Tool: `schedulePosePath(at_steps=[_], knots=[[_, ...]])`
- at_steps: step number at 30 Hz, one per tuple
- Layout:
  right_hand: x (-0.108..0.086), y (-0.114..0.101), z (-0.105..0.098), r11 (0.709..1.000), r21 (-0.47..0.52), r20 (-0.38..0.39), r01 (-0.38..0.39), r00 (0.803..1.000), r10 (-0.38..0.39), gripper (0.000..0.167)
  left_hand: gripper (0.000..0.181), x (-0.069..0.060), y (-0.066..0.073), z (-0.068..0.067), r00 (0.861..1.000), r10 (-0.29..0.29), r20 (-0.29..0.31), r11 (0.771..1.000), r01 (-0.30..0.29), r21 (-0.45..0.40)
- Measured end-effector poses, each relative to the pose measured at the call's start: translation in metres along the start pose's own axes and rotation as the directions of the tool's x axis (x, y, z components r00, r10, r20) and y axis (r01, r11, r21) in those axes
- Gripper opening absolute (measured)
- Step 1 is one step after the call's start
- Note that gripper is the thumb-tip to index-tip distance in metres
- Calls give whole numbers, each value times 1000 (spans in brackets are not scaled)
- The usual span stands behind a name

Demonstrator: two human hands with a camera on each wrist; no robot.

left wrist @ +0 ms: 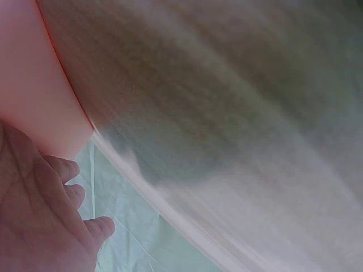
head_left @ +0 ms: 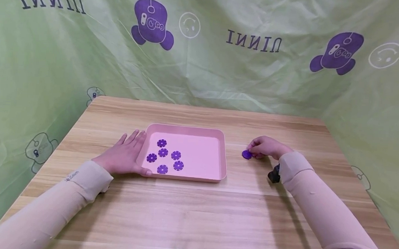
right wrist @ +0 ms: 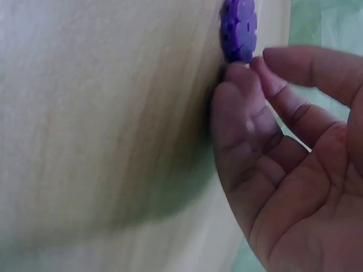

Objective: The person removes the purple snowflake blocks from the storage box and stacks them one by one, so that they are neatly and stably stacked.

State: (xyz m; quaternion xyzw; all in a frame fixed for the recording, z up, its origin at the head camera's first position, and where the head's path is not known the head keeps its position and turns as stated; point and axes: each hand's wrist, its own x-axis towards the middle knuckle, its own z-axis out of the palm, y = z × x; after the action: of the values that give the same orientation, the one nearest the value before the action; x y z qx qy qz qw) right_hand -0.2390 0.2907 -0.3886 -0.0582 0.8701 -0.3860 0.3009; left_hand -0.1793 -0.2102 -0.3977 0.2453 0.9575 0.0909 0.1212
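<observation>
1. Head view: table (head_left: 194, 218) bears tray (head_left: 205, 151).
2. Left hand (head_left: 125, 156): spread against tray's left side, gripping nothing; probably steadying it.
3. Right hand (head_left: 269, 147): fingers curled, tips pinching stack (head_left: 246, 154), right of tray.
4. Stack: right wrist view shows layered edge, unclear from head.
5. Discs (head_left: 162, 152): six, loose in tray's left half; head view only.

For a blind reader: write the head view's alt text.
A right hand touches a purple piece on a wooden table, right of a pink tray holding six purple discs. A left hand rests against the tray's left side.
</observation>
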Motion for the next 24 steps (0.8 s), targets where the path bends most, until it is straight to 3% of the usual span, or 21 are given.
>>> schedulePosePath(at_steps=[4,10,15,24], knots=[[-2,-11,5,983,-184,-23,25,999,-30,28,143,0,0,0,1000,1,-2,1000,-1,-1],[1,-24,15,898,-436,-23,58,997,-76,36,143,1,0,1,1000,0,-5,1000,0,-4],[7,-26,21,869,-493,-26,54,997,-76,29,143,1,1,1,1000,-1,-8,1000,0,-13],[6,-29,22,847,-527,-35,73,994,-107,18,143,0,1,1,1000,-4,-9,1000,4,-16]])
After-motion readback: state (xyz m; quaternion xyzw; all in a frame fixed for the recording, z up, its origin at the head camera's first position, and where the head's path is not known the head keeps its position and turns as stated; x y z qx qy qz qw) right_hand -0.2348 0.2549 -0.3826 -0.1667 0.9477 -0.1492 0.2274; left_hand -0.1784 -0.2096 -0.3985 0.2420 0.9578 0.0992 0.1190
